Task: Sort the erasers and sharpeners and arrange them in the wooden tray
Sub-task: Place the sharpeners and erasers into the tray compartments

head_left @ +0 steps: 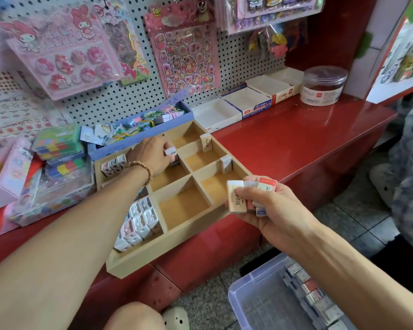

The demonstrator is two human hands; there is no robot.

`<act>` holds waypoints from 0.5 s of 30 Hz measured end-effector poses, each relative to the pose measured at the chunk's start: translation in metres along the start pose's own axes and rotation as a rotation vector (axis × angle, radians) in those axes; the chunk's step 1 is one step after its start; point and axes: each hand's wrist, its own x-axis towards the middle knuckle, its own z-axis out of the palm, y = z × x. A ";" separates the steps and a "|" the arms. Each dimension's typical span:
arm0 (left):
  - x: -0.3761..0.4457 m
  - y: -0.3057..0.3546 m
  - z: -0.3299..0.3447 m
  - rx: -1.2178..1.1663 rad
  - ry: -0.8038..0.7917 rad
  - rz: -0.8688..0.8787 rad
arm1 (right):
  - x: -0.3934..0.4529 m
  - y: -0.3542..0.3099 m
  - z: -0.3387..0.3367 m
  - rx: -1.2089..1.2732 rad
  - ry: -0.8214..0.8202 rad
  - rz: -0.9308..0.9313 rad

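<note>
Over the wooden tray (177, 248), the left hand (150, 154) pinched one eraser (170, 151); the right hand (270, 210) gripped several erasers (248, 195). Near-left compartments looked filled, most others nearly bare.

Stationery shop: sticker packs (186, 51) on pegboard (243, 55), red counter (296, 134).

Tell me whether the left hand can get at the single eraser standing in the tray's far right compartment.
Probably yes. The left hand is already over the wooden tray, beside that eraser; nothing covers it. But its fingers already grip a small eraser.
</note>
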 end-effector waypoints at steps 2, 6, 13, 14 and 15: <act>-0.001 0.002 0.001 0.038 -0.002 0.007 | 0.002 0.001 -0.002 -0.013 0.009 -0.010; -0.010 0.007 -0.005 -0.044 0.082 -0.013 | 0.006 0.001 -0.007 -0.049 0.039 -0.037; -0.074 0.081 -0.037 -0.723 -0.220 0.277 | 0.006 -0.007 -0.006 -0.036 0.079 -0.086; -0.078 0.088 -0.039 -0.762 -0.385 0.329 | 0.005 -0.008 -0.006 -0.036 0.084 -0.093; -0.082 0.094 -0.040 -0.767 -0.492 0.374 | 0.005 -0.010 -0.007 -0.037 0.084 -0.100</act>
